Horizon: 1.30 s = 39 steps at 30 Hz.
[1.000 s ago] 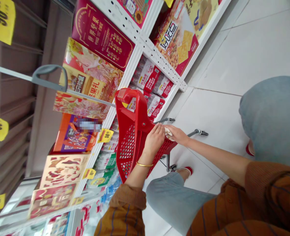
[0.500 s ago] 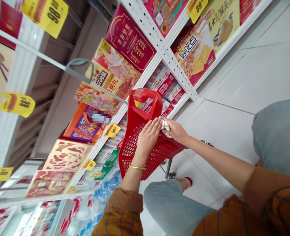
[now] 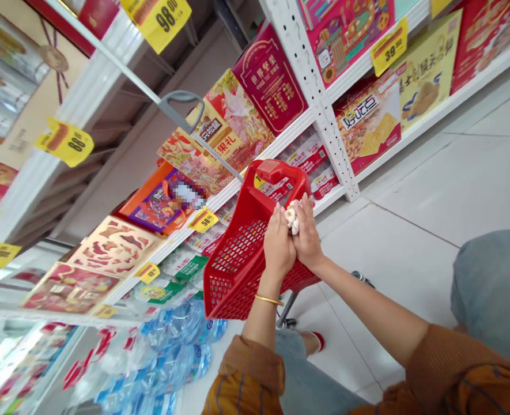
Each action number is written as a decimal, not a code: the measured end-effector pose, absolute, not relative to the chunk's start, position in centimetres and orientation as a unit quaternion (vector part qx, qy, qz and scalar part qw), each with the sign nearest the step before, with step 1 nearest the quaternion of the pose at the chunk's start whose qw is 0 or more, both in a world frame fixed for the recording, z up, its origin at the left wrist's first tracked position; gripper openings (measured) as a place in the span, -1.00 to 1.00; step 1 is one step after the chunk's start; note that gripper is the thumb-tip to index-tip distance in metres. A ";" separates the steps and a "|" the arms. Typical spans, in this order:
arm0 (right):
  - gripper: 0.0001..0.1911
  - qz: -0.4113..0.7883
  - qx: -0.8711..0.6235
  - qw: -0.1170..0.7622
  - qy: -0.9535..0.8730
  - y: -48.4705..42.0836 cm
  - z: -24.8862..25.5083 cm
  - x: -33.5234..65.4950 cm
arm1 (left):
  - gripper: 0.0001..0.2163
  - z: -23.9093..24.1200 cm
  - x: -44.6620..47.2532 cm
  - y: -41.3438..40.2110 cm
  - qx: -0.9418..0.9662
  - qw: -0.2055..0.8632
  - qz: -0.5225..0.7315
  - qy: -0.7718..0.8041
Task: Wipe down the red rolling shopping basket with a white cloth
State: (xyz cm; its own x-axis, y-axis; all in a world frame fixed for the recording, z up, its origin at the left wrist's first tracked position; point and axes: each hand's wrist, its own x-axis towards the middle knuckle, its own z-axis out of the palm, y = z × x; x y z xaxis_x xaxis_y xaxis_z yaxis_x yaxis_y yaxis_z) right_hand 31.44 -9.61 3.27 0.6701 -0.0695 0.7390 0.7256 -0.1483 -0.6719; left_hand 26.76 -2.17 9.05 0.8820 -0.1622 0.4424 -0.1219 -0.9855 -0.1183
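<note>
Left hand and right hand are lying together, palms turned inward, fingers extended. Grip: both hands are clamping a white lumpy piece between them; tan patches are showing on its surface; cannot identify it further. The piece is sitting in front of the red basket, at the right end of its rim, just below the red carrying bar. Contact between hands and rim: cannot tell. A gold bangle is circling the left wrist.

Surroundings: the basket is standing beside a white shelf. A dark red box is occupying the shelf corner next to the perforated post; an orange box is resting farther along. A yellow price tag is hanging on the shelf's front edge. Bottle packs are filling the level below.
</note>
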 end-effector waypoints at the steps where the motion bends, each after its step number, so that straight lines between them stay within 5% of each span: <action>1: -0.29 -0.331 -0.682 0.607 -0.238 -9.6 3.3 31.7 | -0.46 8.8 26.8 -2.5 -0.969 0.041 -0.238 0.060; 6: -0.39 -0.352 -0.653 0.618 -0.260 -10.5 3.4 33.3 | -0.48 7.6 27.4 -3.8 -0.961 0.031 -0.276 0.002; 14: -0.41 -0.406 -0.634 0.608 -0.253 -11.7 3.8 35.7 | -0.66 7.4 28.2 -5.2 -0.864 -0.206 -0.458 0.044; 39: -0.51 -0.365 -0.691 0.541 -0.311 -20.3 7.8 34.4 | -0.84 7.8 25.2 -7.9 -0.802 -0.270 -0.532 0.032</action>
State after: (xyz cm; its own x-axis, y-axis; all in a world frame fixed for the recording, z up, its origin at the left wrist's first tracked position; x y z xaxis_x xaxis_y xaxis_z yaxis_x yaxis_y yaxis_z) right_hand 34.38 -20.33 7.79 0.5400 0.0339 0.8410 0.8245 -0.2221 -0.5205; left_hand 25.24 -7.85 7.79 0.4314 0.2365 0.8706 -0.3392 -0.8517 0.3995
